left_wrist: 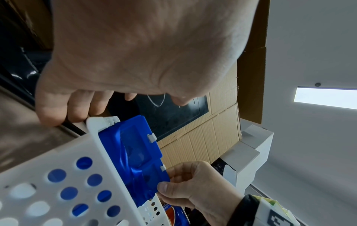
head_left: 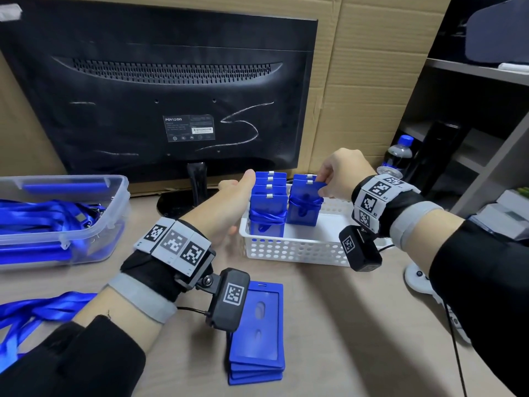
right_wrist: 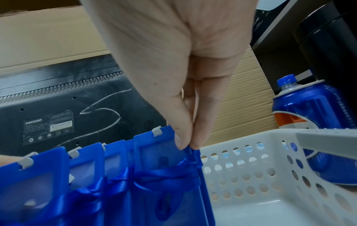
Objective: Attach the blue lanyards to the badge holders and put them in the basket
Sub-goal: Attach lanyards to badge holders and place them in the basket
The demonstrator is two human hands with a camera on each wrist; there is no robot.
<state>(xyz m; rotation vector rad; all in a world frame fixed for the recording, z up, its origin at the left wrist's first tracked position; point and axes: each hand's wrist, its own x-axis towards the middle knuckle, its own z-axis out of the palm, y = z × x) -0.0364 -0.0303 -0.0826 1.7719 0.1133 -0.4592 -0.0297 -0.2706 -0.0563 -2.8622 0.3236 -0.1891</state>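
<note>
A white perforated basket point(head_left: 297, 250) holds two rows of upright blue badge holders point(head_left: 267, 202) wrapped in blue lanyards. My right hand point(head_left: 322, 186) pinches the top right corner of the front holder point(head_left: 306, 193) in the right row; the right wrist view shows thumb and forefinger point(right_wrist: 188, 145) closed on that corner of the holder point(right_wrist: 160, 152). My left hand point(head_left: 237, 184) lies against the basket's left end, thumb up beside the left row. In the left wrist view its fingers point(left_wrist: 63, 111) curl onto the far corner of the basket point(left_wrist: 48, 168).
A stack of loose blue holders point(head_left: 257, 333) lies near the front of the table. A clear box point(head_left: 94, 233) of lanyards stands at left, with more lanyards point(head_left: 34, 310) loose below it. Behind are a monitor point(head_left: 160, 96), cardboard, a bottle point(head_left: 399, 153) and a can point(right_wrist: 305, 122).
</note>
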